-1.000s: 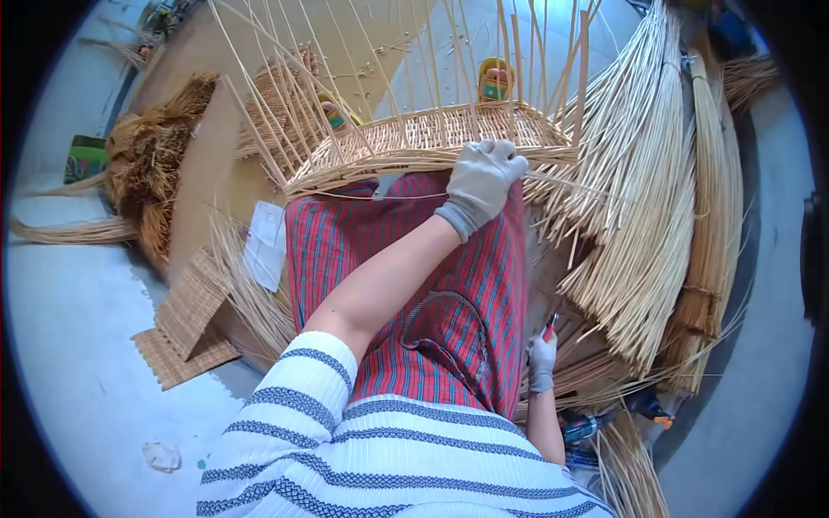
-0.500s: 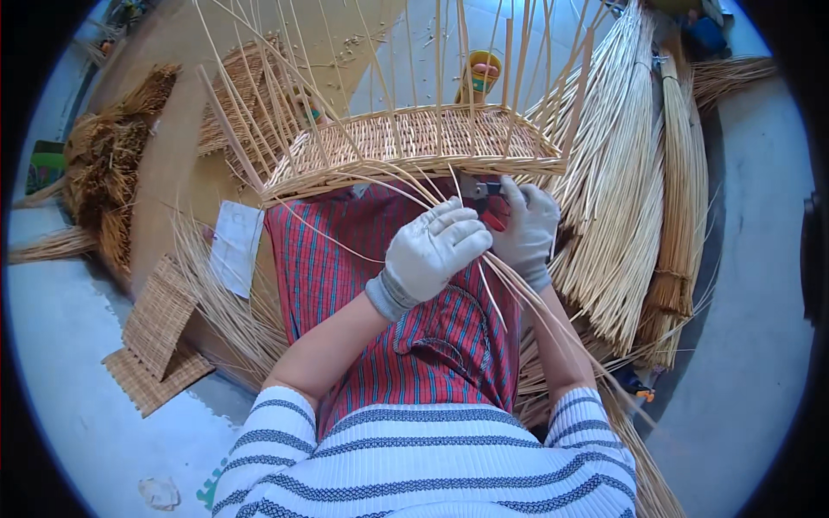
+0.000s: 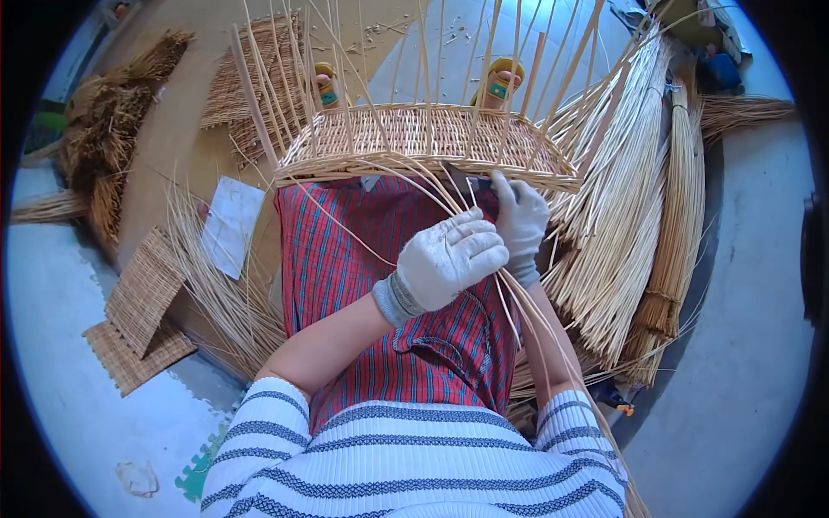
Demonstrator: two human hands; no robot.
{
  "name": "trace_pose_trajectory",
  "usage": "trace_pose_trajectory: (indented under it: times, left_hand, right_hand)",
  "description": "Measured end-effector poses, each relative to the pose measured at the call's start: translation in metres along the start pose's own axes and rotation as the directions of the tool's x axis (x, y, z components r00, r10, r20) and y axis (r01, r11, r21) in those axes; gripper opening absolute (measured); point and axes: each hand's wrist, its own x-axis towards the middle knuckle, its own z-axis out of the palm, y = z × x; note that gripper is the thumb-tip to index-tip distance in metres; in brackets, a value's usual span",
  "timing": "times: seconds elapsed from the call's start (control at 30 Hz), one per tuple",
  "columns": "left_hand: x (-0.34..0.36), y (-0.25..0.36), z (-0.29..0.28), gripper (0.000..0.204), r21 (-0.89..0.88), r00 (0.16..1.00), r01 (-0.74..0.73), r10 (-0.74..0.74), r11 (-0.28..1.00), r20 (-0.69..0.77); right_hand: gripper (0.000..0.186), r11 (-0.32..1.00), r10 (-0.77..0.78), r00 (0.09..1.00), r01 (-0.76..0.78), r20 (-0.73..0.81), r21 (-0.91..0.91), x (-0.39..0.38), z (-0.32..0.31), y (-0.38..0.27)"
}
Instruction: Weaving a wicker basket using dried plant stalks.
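Observation:
A half-woven wicker basket [image 3: 432,134] rests on my lap over red plaid cloth [image 3: 345,242], with tall stakes standing up around its base. My left hand [image 3: 449,259], in a white glove, is closed around several long pale wicker strands [image 3: 540,319]. These run from the basket's near edge through the fingers and trail down past my right forearm. My gloved right hand [image 3: 522,224] is closed just below that edge, around pruning shears [image 3: 458,180]. Only a dark part of the shears shows; the red handles are mostly hidden by the hands.
Large bundles of peeled wicker rods [image 3: 617,216] lie to the right. Brown plant bundles [image 3: 108,147] are on the left, near woven panels [image 3: 147,289] and a white paper sheet [image 3: 233,224]. Feet in yellow sandals [image 3: 501,82] show beyond the basket, among cut scraps.
The view has shifted, so the basket and both hands appear slightly right. My right hand has turned and risen closer to the basket's edge, hiding the shears' red handles. The left hand keeps its grip.

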Motion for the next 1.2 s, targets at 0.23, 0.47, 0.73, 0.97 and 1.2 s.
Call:
trace_pose_trajectory:
  times: [0.23,0.47,0.73,0.97,1.2]
  left_hand:
    - [-0.009,0.003,-0.023,0.034,-0.003,0.999,-0.047,0.047,0.999,-0.004]
    - [-0.017,0.009,-0.041,0.038,0.025,0.999,-0.048,0.048,0.999,-0.014]
    - [-0.029,0.031,-0.080,0.038,0.126,0.999,-0.029,0.033,0.992,-0.031]
    - [-0.033,0.038,-0.091,0.036,0.043,0.996,0.010,-0.006,0.999,-0.093]
    - [0.005,0.006,-0.005,0.032,0.043,0.990,0.074,-0.068,0.996,-0.126]
  right_hand:
    - [0.071,0.980,0.006,1.000,-0.009,0.015,0.200,-0.012,0.005,-0.005]
    - [0.066,1.000,0.003,0.997,-0.005,0.076,0.017,0.026,0.019,-0.056]
    - [0.078,0.994,0.018,0.998,-0.024,0.058,0.111,0.010,0.015,-0.069]
    - [0.053,0.985,-0.030,0.998,0.020,0.055,0.173,0.016,0.048,-0.085]
    - [0.058,0.956,0.221,0.974,-0.226,0.050,0.186,0.016,0.022,-0.134]
